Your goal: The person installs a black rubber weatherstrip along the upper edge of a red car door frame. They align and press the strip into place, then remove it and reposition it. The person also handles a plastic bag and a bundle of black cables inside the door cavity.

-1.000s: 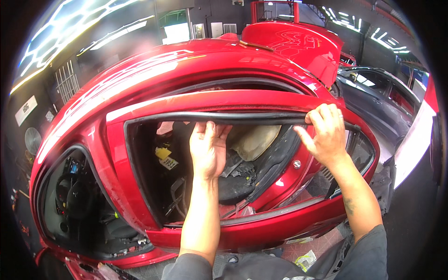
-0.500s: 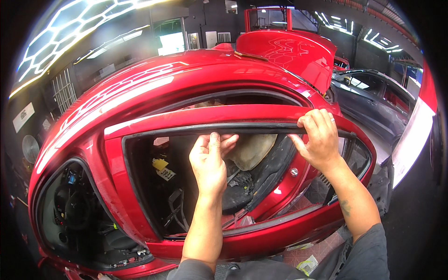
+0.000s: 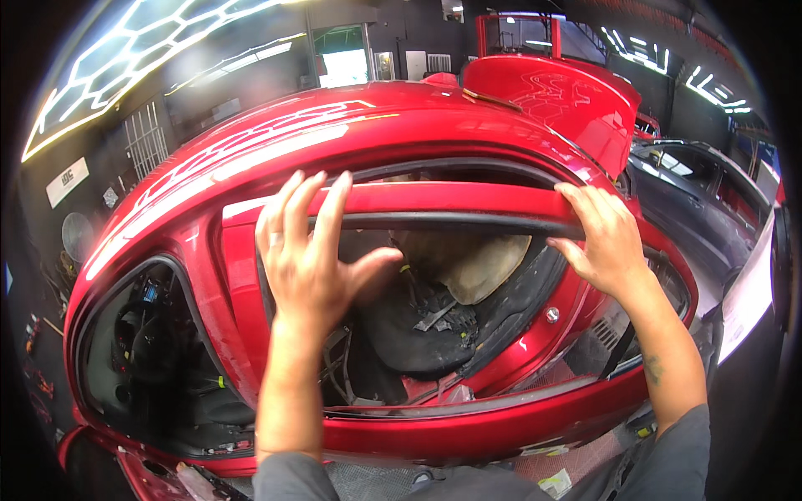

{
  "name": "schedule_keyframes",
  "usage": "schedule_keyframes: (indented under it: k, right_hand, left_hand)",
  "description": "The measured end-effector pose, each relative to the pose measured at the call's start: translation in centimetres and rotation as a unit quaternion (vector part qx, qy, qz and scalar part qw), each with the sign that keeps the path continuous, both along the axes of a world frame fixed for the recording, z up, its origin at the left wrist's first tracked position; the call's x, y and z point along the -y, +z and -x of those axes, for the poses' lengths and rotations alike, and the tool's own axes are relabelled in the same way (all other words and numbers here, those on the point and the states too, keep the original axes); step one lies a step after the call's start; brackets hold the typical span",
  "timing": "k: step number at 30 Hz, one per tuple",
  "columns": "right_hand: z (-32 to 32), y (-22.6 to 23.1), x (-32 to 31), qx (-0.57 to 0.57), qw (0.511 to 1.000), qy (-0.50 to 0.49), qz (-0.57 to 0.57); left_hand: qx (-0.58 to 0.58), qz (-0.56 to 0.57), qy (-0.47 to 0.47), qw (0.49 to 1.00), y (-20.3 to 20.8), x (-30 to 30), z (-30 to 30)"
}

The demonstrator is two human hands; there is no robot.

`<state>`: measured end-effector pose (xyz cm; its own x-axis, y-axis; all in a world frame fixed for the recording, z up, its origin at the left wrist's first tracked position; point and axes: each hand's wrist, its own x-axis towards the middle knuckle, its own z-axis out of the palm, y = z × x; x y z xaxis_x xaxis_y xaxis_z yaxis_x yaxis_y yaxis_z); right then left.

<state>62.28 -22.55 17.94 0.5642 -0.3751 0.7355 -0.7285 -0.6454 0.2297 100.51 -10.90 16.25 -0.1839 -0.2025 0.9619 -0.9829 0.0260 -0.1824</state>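
Observation:
A red car door (image 3: pixel 468 198) stands ajar, its window opening without glass. Along the underside of its top frame runs a black rubber strip (image 3: pixel 459 221). My left hand (image 3: pixel 305 250) is at the front part of that frame, fingers spread upward across it and thumb pointing right, holding nothing. Toward the rear, my right hand (image 3: pixel 606 238) grips the top frame, with fingers over the upper edge and the thumb below. Through the opening I see the stripped cabin with a beige panel (image 3: pixel 484 265).
The red car's roof (image 3: pixel 401 117) arches behind the door. Its front window opening (image 3: pixel 150 351) lies at the left. A raised red panel (image 3: pixel 568 96) stands at the car's rear. Farther right is a dark grey car (image 3: pixel 697 196). A fan (image 3: pixel 78 236) stands at far left.
My left hand has let go of the rubber strip, moved left and up, and spread its fingers. My right hand keeps its grip on the frame. The whole view has shifted slightly.

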Motion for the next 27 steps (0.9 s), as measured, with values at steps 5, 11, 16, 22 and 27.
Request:
schedule_keyframes:
  k: [5,11,16,22,27]
  right_hand:
    - [-6.8,0.9,-0.5,-0.004,0.998,0.049,0.037]
    - [-11.7,1.2,-0.5,0.012,0.996,0.076,0.055]
    - [-12.3,1.0,-0.5,0.027,0.995,0.059,0.079]
    - [-12.8,1.3,-0.7,0.051,0.998,0.046,0.000]
    - [-13.3,1.0,-1.1,0.025,0.999,0.023,0.011]
  left_hand:
    - [0.124,-0.104,-0.039,0.986,2.9,3.6,-3.1]
    - [0.096,-0.100,-0.023,0.990,2.7,4.7,-3.0]
    - [0.114,-0.052,-0.045,0.991,2.4,4.8,-3.3]
    - [0.096,-0.079,-0.018,0.992,1.8,5.0,-3.4]
    - [0.109,-0.115,-0.067,0.985,2.1,3.5,-4.7]
